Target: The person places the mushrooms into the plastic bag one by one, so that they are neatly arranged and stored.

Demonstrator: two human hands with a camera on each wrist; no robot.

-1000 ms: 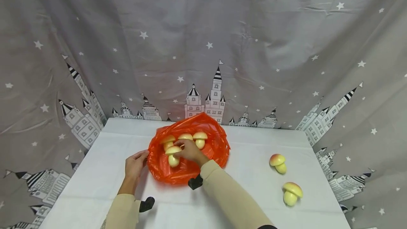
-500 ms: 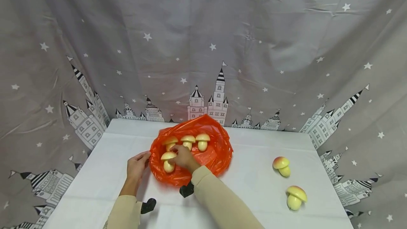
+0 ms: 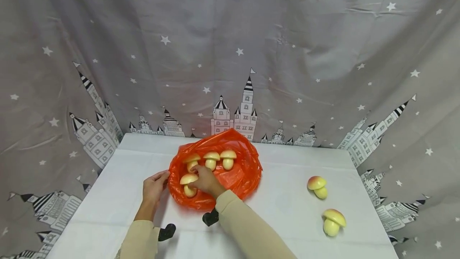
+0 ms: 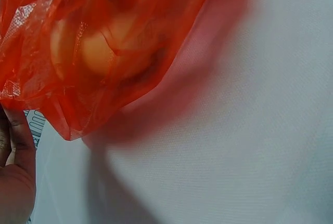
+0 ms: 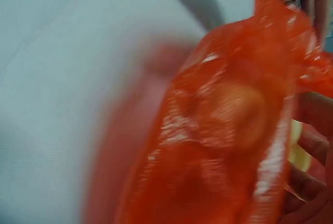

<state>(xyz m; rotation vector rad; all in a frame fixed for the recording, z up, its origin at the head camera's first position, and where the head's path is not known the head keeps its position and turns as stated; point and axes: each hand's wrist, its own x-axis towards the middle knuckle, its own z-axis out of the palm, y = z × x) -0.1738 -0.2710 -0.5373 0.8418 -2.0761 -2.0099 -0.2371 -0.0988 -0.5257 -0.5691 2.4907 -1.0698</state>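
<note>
An orange-red plastic bag (image 3: 248,179) lies spread on the table, its mouth facing up. At its left rim my left hand (image 3: 152,189) pinches the plastic; in the left wrist view part of that hand (image 4: 15,167) shows at the bag's edge. Inside the bag, my right hand (image 3: 207,181) holds a yellow toy mushroom (image 3: 189,179) by its right side, near the left wall. Behind it sit more toy mushrooms: one at the left (image 3: 192,158), a middle one (image 3: 211,156) and a right one (image 3: 228,155). Bag plastic hides part of the right hand (image 5: 312,156) in the right wrist view.
Two more toy mushrooms with reddish caps lie on the white table (image 3: 287,219) to the right: a farther mushroom (image 3: 318,187) and a nearer mushroom (image 3: 333,222). A grey curtain (image 3: 287,51) printed with castles and stars hangs behind the table.
My right hand has moved left and slightly down inside the bag with the toy mushroom, bringing it nearer the left wall. The left hand stays at the rim. The view has shifted slightly.
</note>
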